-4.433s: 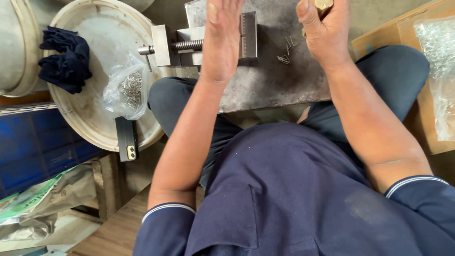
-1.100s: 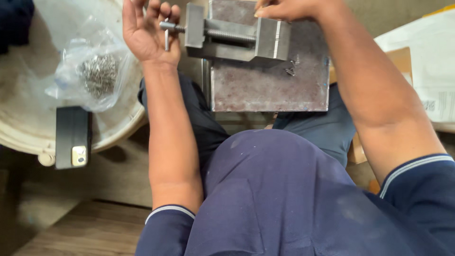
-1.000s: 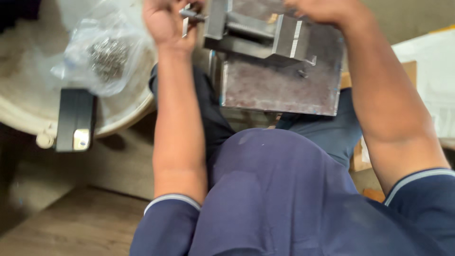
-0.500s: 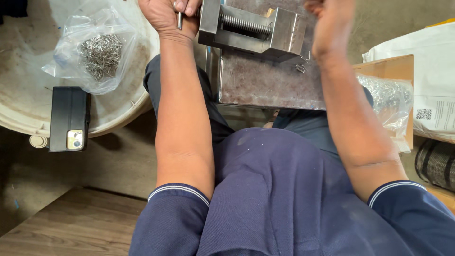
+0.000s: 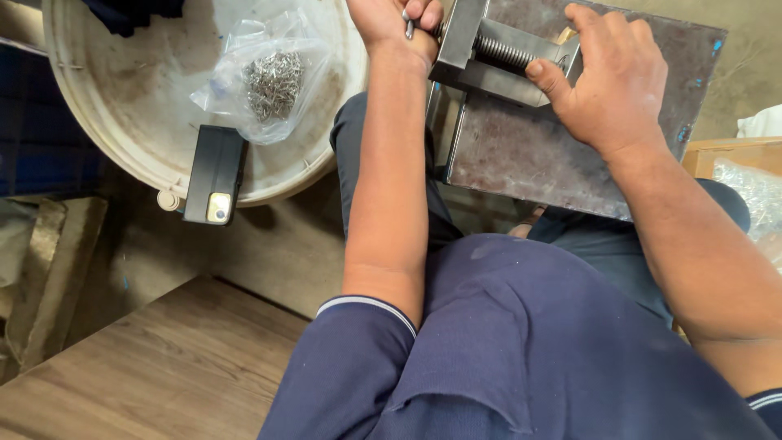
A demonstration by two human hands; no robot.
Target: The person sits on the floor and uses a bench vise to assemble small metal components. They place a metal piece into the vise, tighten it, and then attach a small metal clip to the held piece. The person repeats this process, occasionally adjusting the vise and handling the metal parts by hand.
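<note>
vise [image 5: 505, 61] work is in hand, and the pictures show only a middle stage of it. left hand [image 5: 395, 28] is closed around the thin handle bar [image 5: 409, 28] at the end of the vise screw [image 5: 505, 53]; fingers [image 5: 428, 12] wrap over the bar, so the grip is tight and has the bar inside it. just to the right of this grip the threaded screw runs bare between the two steel blocks, and a long part of the thread is visible, so i judge the jaws stand well apart and not yet closed on anything. right hand [image 5: 615, 81] rests at the far block of the vise, thumb [image 5: 550, 81] against its side and fingers bent loosely over the top; i cannot tell if this hand holds a small piece under the fingers or only steadies the vise. the vise sits on a rusty metal plate [image 5: 529, 155], which lies over the knees of the person. to the left of the left-hand grip, well apart, a clear plastic bag [image 5: 265, 81] with small metal hooks lies on a round white lid [image 5: 122, 106], and a phone [image 5: 213, 175] lies at the near rim of the lid. as far as i can judge, the tightening or opening of the screw is not finished, and no piece is seen clamped between the blocks.
</note>
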